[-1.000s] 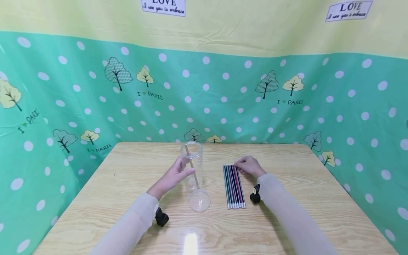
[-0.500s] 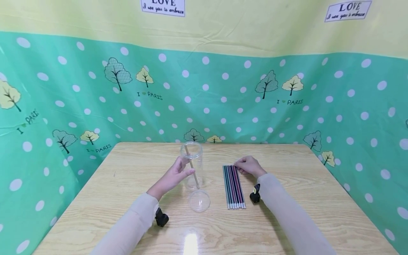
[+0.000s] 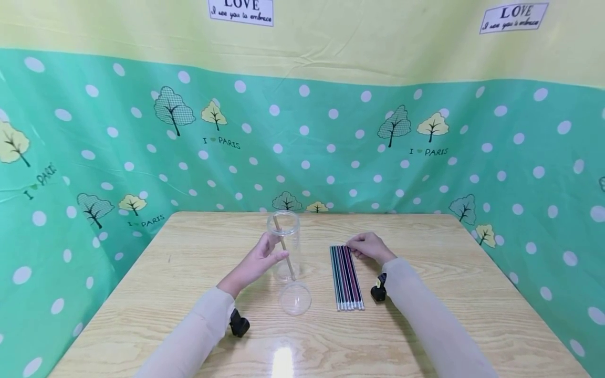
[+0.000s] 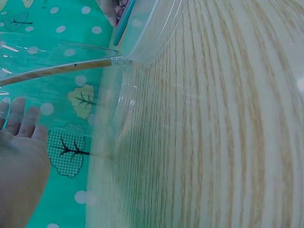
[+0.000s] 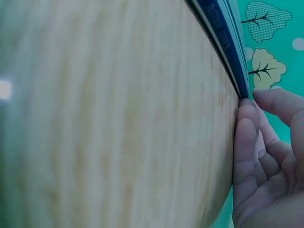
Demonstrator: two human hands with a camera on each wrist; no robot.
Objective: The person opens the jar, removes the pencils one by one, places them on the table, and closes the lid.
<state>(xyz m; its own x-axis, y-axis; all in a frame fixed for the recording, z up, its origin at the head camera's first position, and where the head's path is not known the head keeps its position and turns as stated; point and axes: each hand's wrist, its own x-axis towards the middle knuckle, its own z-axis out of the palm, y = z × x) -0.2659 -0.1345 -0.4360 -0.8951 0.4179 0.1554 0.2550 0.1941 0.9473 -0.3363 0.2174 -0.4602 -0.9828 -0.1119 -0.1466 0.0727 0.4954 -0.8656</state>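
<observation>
My left hand [image 3: 257, 262] curves round the side of a tall clear jar [image 3: 295, 247] standing lidless on the table. Inside it a single wooden pencil [image 4: 71, 67] leans, metal-banded eraser end down. In front of the jar lies its round clear lid [image 3: 295, 298]. To the right, several striped pencils [image 3: 346, 278] lie side by side in a flat row, white eraser ends toward me. My right hand [image 3: 371, 247] is at the far end of the row, thumb and fingertips at the tip of the rightmost pencil [image 5: 223, 45]. Its other fingers are curled against the tabletop.
The wooden table [image 3: 212, 226] reaches back to a green polka-dot cloth [image 3: 302, 131] that hangs behind and at both sides. Black wrist cameras [image 3: 239, 323] sit under both sleeves, close over the wood. Light glares off the table's near part.
</observation>
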